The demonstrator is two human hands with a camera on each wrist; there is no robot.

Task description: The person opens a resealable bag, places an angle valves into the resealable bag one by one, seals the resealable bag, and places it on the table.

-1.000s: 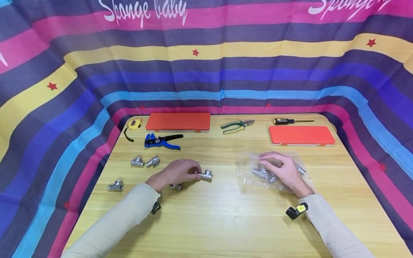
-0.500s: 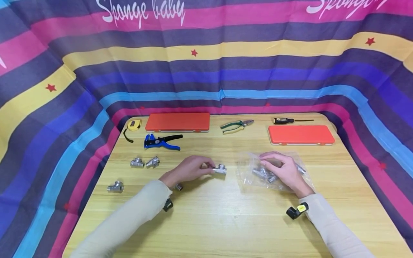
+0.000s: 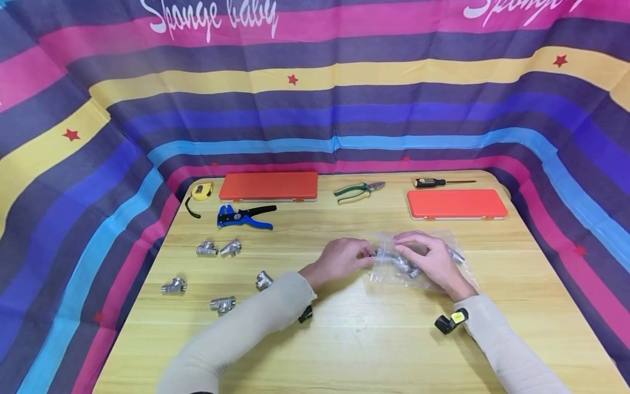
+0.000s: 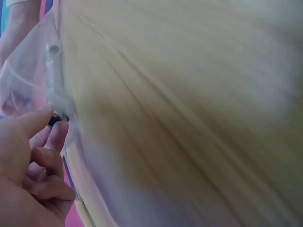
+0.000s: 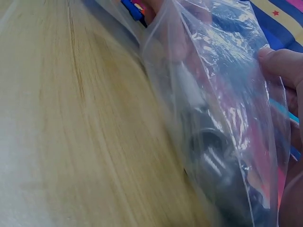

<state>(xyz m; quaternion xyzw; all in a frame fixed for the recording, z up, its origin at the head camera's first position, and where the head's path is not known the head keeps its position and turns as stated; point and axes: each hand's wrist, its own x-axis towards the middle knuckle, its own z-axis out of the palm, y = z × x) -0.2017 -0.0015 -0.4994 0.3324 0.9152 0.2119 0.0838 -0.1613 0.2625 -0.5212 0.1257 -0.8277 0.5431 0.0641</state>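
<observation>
Bagging of metal pipe fittings looks partly done: several fittings already lie inside the clear plastic bag (image 3: 418,260), and five more sit loose on the wooden table (image 3: 354,339) to the left. The left hand (image 3: 342,259) is at the bag's left opening, its thumb and forefinger pinching a fitting (image 3: 379,254) that is just at or inside the mouth; the left wrist view shows the fingertips (image 4: 57,135) closed on a small dark part against the film, though blur hides exactly how deep it sits. The right hand (image 3: 428,260) rests on top of the bag with fingers curled, gripping the film and holding the mouth open. Judged from this, one piece is being put in and the loose ones remain: a pair (image 3: 219,249) near the far left, a single one (image 3: 173,285) by the table's left edge, and two (image 3: 222,304) (image 3: 263,280) nearer the left forearm. Farther back lie two orange cases (image 3: 268,186) (image 3: 456,204), a yellow tape measure (image 3: 200,191), a blue wire stripper (image 3: 243,216), green-handled pliers (image 3: 356,190) and a screwdriver (image 3: 440,182), all well apart from the hands. Nothing stands between the hands and the loose fittings; only the limp bag mouth could hinder entry.
</observation>
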